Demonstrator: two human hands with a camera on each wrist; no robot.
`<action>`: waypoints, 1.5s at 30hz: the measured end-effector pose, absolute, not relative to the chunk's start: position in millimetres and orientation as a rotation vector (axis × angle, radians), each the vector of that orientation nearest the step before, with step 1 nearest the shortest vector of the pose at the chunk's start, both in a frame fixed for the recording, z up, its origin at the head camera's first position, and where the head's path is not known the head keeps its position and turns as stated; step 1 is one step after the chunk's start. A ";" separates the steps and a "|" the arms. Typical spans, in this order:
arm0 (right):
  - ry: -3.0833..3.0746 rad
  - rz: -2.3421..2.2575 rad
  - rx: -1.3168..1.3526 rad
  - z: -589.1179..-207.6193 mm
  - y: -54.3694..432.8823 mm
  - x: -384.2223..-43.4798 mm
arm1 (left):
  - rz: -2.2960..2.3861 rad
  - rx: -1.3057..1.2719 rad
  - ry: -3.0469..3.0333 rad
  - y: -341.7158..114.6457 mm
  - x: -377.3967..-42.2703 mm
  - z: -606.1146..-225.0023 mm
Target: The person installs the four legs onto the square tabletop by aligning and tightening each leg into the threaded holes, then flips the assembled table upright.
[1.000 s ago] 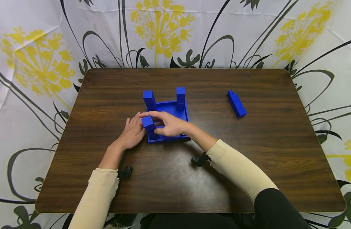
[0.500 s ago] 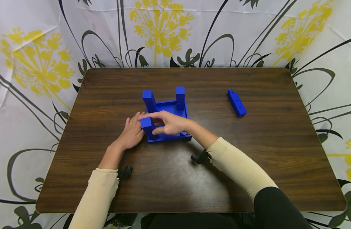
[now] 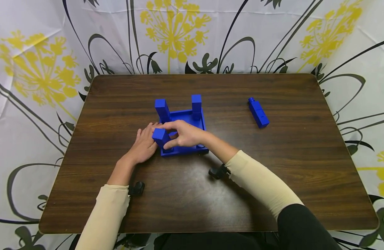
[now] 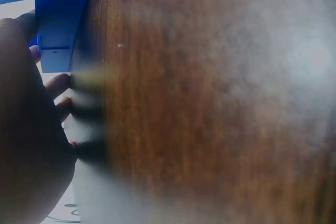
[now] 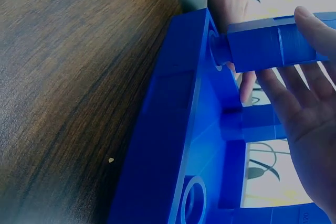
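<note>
A shallow blue square tray-like base point(image 3: 185, 150) lies on the table with blue square posts standing at its two far corners. My right hand point(image 3: 187, 134) grips a third blue post point(image 3: 161, 136) at the near left corner, thumb on one side and fingers on the other. In the right wrist view this post point(image 5: 278, 43) has its round threaded end at the corner socket, a bit of the neck showing. The near right corner has a bare round socket point(image 5: 194, 203). My left hand point(image 3: 144, 144) lies with straight fingers against the base's left side.
A fourth blue post point(image 3: 259, 114) with a threaded end lies on its side at the right of the brown wooden table point(image 3: 304, 166). A white curtain point(image 3: 116, 21) with yellow and grey flowers hangs behind the table.
The post in my right hand has turned a little and its top has shifted slightly left. My left hand has stayed in place against the base.
</note>
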State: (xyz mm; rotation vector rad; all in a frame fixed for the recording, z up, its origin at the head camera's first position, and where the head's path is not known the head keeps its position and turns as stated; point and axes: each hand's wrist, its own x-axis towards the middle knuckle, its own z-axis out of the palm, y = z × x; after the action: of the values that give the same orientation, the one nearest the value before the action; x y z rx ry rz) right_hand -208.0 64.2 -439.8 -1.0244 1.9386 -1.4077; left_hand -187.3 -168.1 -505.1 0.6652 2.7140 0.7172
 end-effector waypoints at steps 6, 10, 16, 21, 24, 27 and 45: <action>2.058 -1.398 -1.000 -440.3 59.7 -205.9 | 0.747 0.673 2.728 -168.1 -187.7 -506.2; 2.114 -1.395 -0.993 -442.2 56.5 -204.5 | 0.750 0.675 2.734 -167.7 -187.2 -506.5; 2.236 -1.363 -1.043 -444.3 53.4 -203.5 | 0.740 0.679 2.730 -168.1 -187.6 -506.8; 2.329 -1.321 -1.087 -445.6 51.4 -202.8 | 0.751 0.685 2.732 -167.7 -187.9 -505.7; 2.392 -1.291 -1.094 -446.8 49.8 -202.5 | 0.754 0.687 2.735 -167.7 -187.8 -505.8; 2.440 -1.272 -1.080 -448.2 48.2 -201.6 | 0.753 0.691 2.736 -168.0 -188.0 -506.1; 2.233 -1.165 -1.139 -437.8 58.5 -204.4 | 0.729 0.666 2.716 -168.0 -187.5 -506.2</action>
State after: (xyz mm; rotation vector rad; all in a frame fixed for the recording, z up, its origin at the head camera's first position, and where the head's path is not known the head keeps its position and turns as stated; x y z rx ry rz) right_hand -204.4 58.5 -437.8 -1.1393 2.2329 -1.1654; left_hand -187.5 -168.0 -506.2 0.6659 2.7163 0.7294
